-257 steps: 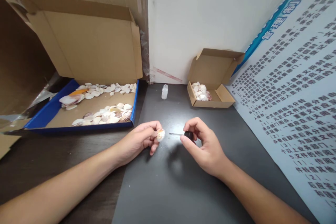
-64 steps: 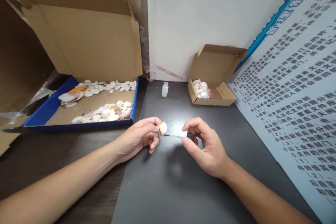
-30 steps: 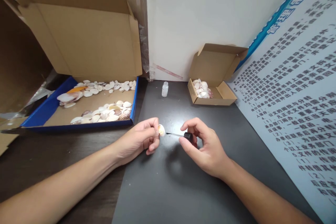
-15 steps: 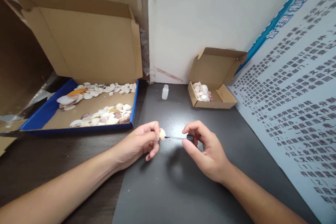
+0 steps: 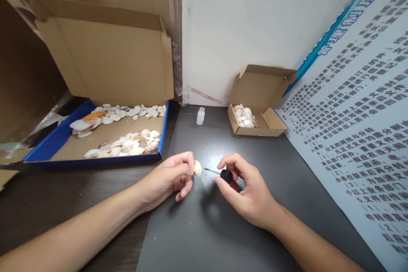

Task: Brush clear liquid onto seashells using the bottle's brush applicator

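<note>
A small pale seashell [image 5: 197, 168] with orange-brown markings is pinched between the thumb and fingers of my left hand [image 5: 177, 175]. My right hand [image 5: 247, 189] grips the black cap of a small brush [image 5: 226, 176]. The brush's thin stem points left, and its dark tip is a short gap from the shell. Behind both hands, an uncapped little bottle [image 5: 200, 116] with whitish contents stands upright on the dark grey mat [image 5: 191, 238].
To the left, an open blue-edged cardboard box [image 5: 163, 136] holds many shells in groups. A smaller open cardboard box [image 5: 259, 131] with white shells stands at the back right. A white wall [image 5: 242, 21] rises behind, and a printed poster [image 5: 360, 93] leans along the right.
The brush tip has drawn away from the shell toward the right. The black cap has turned so its end faces me more. My left hand still holds the shell; the camera view has shifted slightly.
</note>
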Demonstrator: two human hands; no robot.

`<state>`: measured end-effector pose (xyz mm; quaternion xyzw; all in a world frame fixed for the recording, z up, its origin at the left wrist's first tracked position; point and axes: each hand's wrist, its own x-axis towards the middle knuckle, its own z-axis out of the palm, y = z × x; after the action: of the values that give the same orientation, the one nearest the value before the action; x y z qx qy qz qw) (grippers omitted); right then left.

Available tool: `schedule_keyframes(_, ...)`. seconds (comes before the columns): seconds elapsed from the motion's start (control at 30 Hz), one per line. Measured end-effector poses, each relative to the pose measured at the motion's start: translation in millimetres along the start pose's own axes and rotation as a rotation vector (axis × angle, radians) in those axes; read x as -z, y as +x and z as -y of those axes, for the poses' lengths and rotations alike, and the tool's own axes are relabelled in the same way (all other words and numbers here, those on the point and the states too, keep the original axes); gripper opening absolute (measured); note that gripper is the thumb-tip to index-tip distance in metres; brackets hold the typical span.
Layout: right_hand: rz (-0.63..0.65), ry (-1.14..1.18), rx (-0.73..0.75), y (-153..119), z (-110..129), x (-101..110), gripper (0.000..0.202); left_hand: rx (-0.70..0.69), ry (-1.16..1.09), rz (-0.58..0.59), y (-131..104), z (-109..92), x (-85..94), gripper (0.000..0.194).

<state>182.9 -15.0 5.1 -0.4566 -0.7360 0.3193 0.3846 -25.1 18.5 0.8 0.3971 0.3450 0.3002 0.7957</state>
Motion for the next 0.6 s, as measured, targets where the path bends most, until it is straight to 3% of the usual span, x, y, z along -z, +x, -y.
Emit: schedule_keyframes(0.6, 0.045, 0.012, 0.05, -1.8, 3.1, 3.7, 0.007, 0.015, 0.015, 0.003, 0.3, 0.6, 0.3, 0.016)
